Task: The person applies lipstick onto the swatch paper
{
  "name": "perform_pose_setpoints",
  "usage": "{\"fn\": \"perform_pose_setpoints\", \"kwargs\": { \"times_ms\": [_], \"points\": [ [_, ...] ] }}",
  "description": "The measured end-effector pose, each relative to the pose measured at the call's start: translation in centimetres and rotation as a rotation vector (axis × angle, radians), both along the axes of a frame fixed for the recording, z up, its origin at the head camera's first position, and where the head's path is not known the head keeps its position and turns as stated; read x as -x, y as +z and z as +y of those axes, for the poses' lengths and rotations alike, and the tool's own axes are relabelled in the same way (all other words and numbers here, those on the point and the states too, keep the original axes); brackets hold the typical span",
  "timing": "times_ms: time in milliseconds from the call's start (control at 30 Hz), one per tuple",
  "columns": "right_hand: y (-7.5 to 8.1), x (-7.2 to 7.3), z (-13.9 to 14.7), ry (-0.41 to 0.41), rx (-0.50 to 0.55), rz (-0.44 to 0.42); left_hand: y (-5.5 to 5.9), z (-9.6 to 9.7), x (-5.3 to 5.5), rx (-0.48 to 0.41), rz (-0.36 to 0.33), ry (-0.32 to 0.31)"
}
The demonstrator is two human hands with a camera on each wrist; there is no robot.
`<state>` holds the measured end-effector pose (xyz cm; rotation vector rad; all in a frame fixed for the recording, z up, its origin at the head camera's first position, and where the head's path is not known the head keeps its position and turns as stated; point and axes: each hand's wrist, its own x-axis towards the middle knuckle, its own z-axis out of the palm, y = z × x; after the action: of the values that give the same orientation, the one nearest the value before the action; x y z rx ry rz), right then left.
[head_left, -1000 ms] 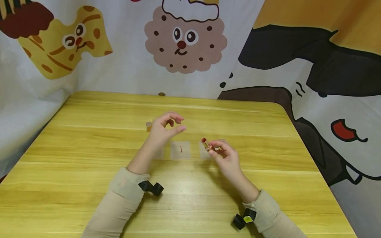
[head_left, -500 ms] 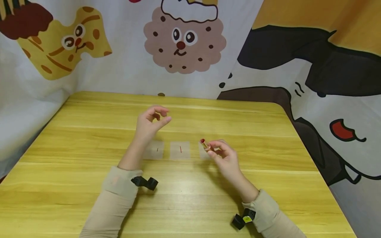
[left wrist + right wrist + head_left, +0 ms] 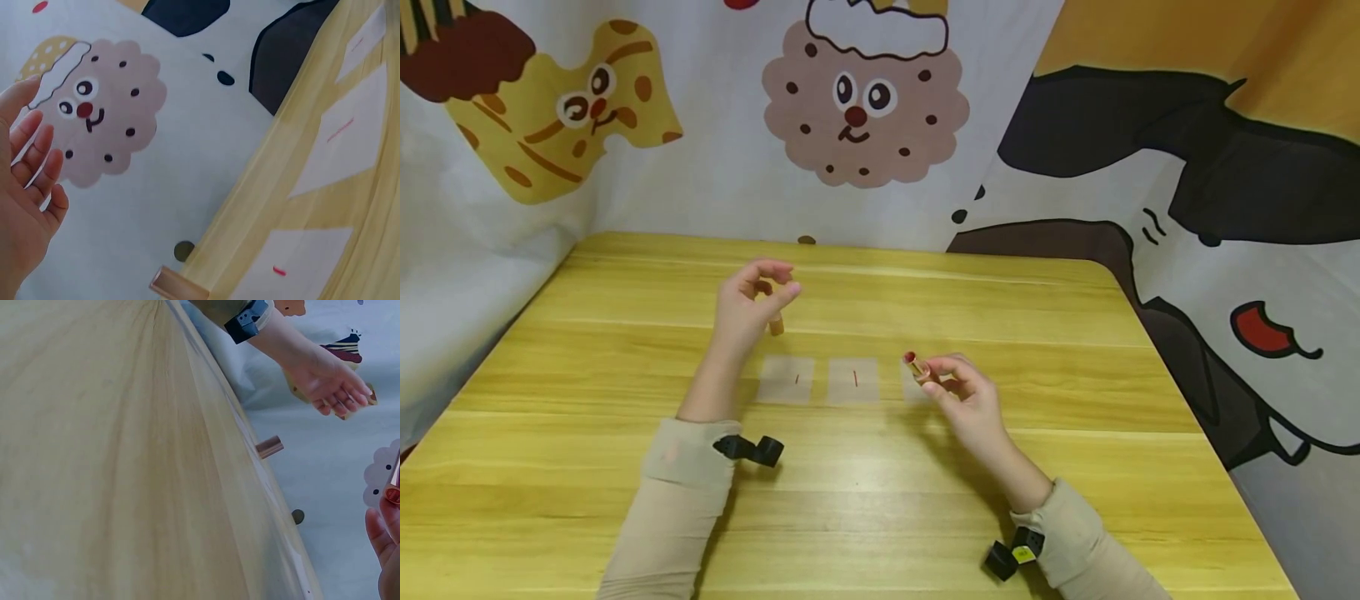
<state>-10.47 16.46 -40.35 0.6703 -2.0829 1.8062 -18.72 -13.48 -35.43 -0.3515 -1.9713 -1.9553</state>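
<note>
Between its thumb and fingers my right hand (image 3: 976,402) grips a gold lipstick (image 3: 919,368), red end pointing up and left. My left hand (image 3: 745,307) is raised over the table with loosely bent fingers and holds nothing. Partly behind it stands the rose-gold lipstick cap (image 3: 777,326), also visible upright in the left wrist view (image 3: 179,285). Three pale paper squares lie in a row: a left square (image 3: 777,390) with a short red mark, a middle square (image 3: 842,388) with a longer red line, and a right square (image 3: 910,388) partly covered by the lipstick and hand.
The wooden table (image 3: 865,492) reaches back to a cartoon-printed cloth (image 3: 715,192). Each wrist wears a black camera, the left wrist camera (image 3: 748,449) and the right wrist camera (image 3: 1015,554). The right square also bears a red line in the left wrist view.
My left hand has moved left and slightly back, uncovering the left paper square and part of the cap. My right hand with the lipstick has stayed nearly still.
</note>
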Motion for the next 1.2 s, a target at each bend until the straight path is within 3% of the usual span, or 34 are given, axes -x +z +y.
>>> {"fn": "perform_pose_setpoints", "kwargs": {
  "times_ms": [200,367,533,900,1200],
  "points": [
    [0.0,-0.1,0.0,-0.007,0.001,-0.014,0.4,-0.7,-0.2,0.038,0.003,0.031],
    [0.8,-0.4,-0.3,-0.005,0.0,-0.014,0.8,-1.2,-0.7,0.079,-0.046,0.06],
    [1.6,-0.7,-0.5,-0.005,-0.013,-0.007,0.1,-1.8,-0.4,0.109,-0.094,0.067],
    [0.0,-0.1,0.0,-0.008,-0.014,-0.02,-1.7,-2.9,0.0,0.219,-0.221,0.054],
    [-0.2,0.0,0.1,-0.006,-0.025,-0.018,-2.6,-3.4,0.0,0.267,-0.254,0.038]
  ]
}}
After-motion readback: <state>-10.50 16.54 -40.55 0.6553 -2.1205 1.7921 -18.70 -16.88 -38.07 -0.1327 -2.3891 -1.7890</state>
